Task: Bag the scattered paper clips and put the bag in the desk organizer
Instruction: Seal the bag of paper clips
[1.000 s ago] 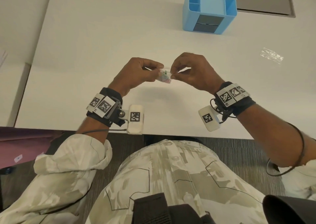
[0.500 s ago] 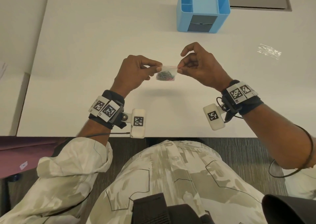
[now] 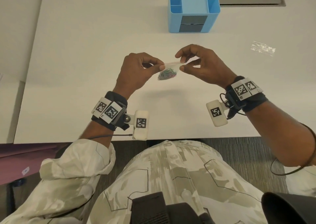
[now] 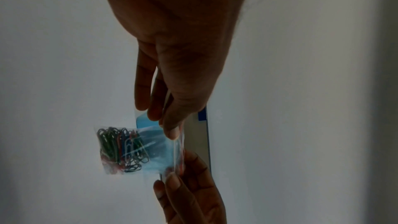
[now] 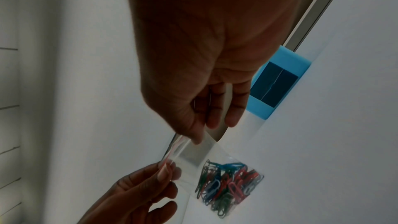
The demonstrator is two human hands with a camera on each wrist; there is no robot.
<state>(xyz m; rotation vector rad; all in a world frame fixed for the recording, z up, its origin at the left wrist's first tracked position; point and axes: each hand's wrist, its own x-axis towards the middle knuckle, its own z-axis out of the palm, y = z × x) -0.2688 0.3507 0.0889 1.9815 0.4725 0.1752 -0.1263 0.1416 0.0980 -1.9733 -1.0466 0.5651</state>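
Bag [image 3: 168, 70], clear, coloured clips [image 5: 226, 185] bunched inside

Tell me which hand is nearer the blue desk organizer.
Right. The right hand pinches the bag below the desk organizer, almost in line with it. The left hand pinches the bag's other end, further left and a little lower.

One bag [image 3: 168, 70], many clips [image 3: 166, 74], one organizer [image 3: 194, 9].
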